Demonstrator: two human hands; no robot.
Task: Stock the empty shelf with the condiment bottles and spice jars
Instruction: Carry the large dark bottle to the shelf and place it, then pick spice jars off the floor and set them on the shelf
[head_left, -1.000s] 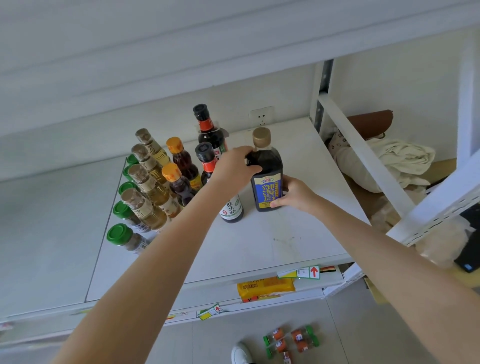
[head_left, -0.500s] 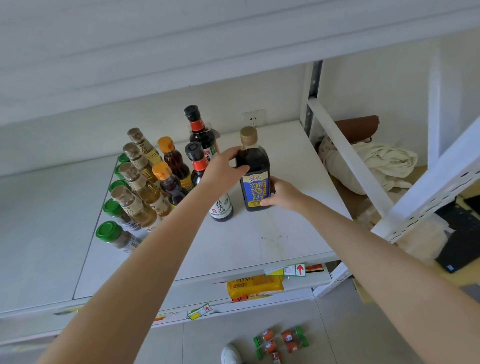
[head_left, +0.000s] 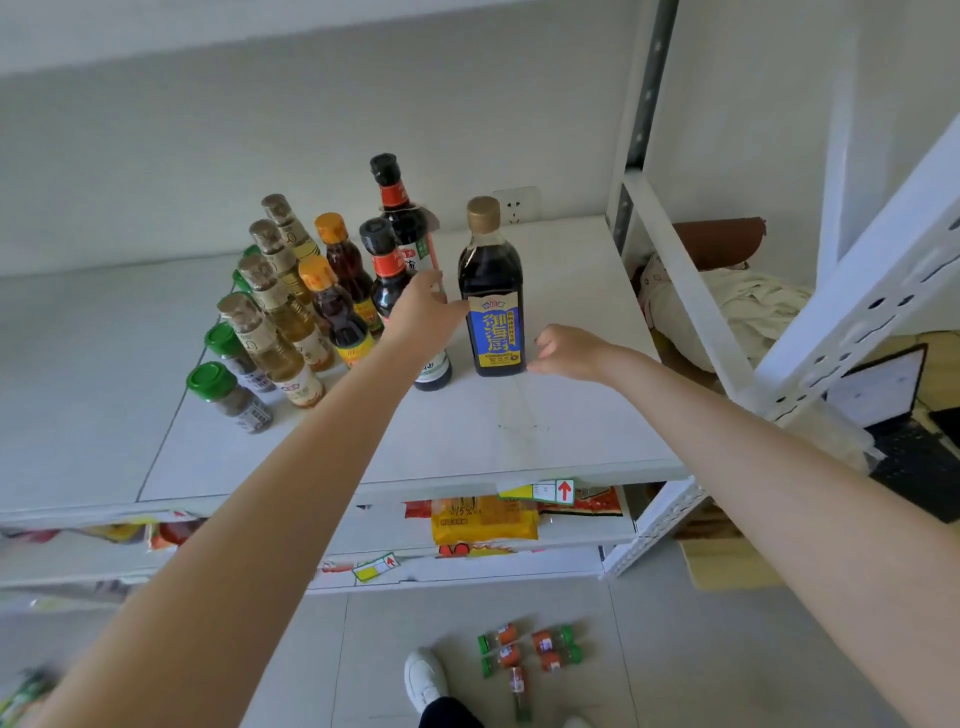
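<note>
A dark bottle with a blue label and gold cap (head_left: 492, 291) stands upright on the white shelf (head_left: 519, 431). My left hand (head_left: 423, 314) hovers just left of it, fingers loose, in front of a black-capped dark bottle (head_left: 387, 275). My right hand (head_left: 569, 351) is open just right of the blue-label bottle's base, not gripping it. Further left stand orange-capped bottles (head_left: 337, 296), a row of golden oil bottles (head_left: 270, 332) and green-capped spice jars (head_left: 228, 397). Several orange spice jars (head_left: 530, 649) lie on the floor below.
A taller dark bottle (head_left: 397, 208) stands at the back. White shelf uprights and a diagonal brace (head_left: 691, 291) bound the right side. Snack packets (head_left: 483, 519) fill the lower shelf. Cloth and a laptop (head_left: 893, 410) lie to the right. A white shoe (head_left: 423, 675) is on the floor.
Both hands have let go of the blue-label bottle and drawn slightly back from it; the bottle now stands alone on the shelf.
</note>
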